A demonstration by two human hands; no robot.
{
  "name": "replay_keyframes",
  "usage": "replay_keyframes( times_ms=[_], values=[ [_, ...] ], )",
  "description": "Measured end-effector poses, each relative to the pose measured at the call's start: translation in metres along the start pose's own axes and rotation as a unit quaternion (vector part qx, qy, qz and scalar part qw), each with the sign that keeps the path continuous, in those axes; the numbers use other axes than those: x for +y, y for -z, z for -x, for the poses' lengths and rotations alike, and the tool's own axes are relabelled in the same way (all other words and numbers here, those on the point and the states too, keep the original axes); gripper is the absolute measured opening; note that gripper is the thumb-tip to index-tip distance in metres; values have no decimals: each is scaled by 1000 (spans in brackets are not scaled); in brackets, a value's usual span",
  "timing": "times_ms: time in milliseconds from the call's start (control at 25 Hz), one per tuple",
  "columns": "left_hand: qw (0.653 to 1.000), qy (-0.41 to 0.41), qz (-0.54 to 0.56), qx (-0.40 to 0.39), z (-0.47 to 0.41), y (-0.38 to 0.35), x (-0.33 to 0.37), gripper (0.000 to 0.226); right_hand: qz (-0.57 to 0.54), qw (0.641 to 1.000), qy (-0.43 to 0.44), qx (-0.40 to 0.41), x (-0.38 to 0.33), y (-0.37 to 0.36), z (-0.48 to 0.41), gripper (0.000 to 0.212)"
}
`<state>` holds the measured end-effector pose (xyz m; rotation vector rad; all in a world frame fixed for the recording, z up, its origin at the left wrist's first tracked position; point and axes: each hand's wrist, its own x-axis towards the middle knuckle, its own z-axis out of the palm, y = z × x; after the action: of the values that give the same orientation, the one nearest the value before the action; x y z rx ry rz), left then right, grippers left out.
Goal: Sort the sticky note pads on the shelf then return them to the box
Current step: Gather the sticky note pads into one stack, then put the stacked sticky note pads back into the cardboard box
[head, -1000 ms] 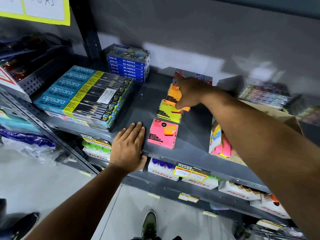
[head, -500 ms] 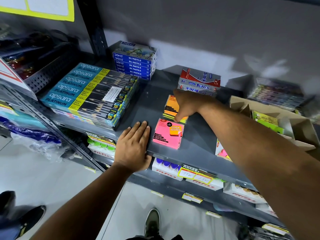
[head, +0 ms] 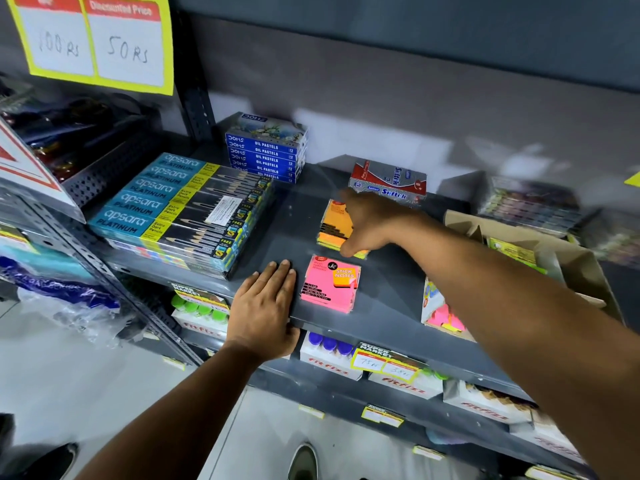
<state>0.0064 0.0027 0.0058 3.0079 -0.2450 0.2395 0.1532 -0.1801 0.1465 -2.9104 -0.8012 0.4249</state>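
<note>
On the grey metal shelf [head: 388, 306], in the single head view, 2 bare hands are at work. The left hand [head: 265, 308] lies flat on the front edge, palm down, 4 fingers pressed together and holding nothing, just beside the pink pad [head: 330, 284]. That pad is 1 square, film-wrapped block with a black label and an orange "STICK NOTES" sticker, lying flat near the shelf's front. Behind it sits 1 short stack of pads [head: 334, 225], orange on top with a yellow layer showing at the bottom edge; how many pads it holds cannot be counted. The right hand [head: 369, 225] rests over this stack's right side, fingers curled down onto it and the thumb at its near corner; whether it pinches the stack or only presses on it cannot be told.

To the right stands 1 open brown cardboard box [head: 581, 268], flaps up, with a green-and-yellow pack inside and more pink and yellow pads at its near end.

At the left, 5 teal pencil cartons [head: 180, 209] lie side by side, glossy under shrink-wrap, on top of more packs. Behind them 5 blue pastel boxes [head: 265, 154] show their spines under a picture-printed top. 2 red-and-silver packs [head: 388, 183] are stacked beyond the right hand. Above hangs 1 yellow price sign [head: 97, 39] with 2 white panels, handwritten "100 Rs" and "50 Rs".
</note>
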Motion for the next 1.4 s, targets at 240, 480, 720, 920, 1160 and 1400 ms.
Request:
replay_keyframes(
  times_ms=[240,480,720,920,1160,1400],
  values=[
    [1000,-2,-12,-14,0,2,0,91,88,995,46,0,-41,-22,37,83],
    [1000,-4,-19,-17,1,3,0,92,92,995,36,9,-43,-42,40,91],
    [1000,-8,-19,-16,1,2,-1,92,66,998,20,-11,-36,-54,37,124],
    [1000,-7,-21,-10,1,1,-1,92,41,999,6,-23,-33,-50,38,144],
    [1000,-8,-18,-7,0,-2,-2,92,49,999,-1,-8,-36,-59,39,121],
    [999,-11,-41,-25,2,2,-1,98,41,999,-13,-11,-43,-55,45,88]
  ],
)
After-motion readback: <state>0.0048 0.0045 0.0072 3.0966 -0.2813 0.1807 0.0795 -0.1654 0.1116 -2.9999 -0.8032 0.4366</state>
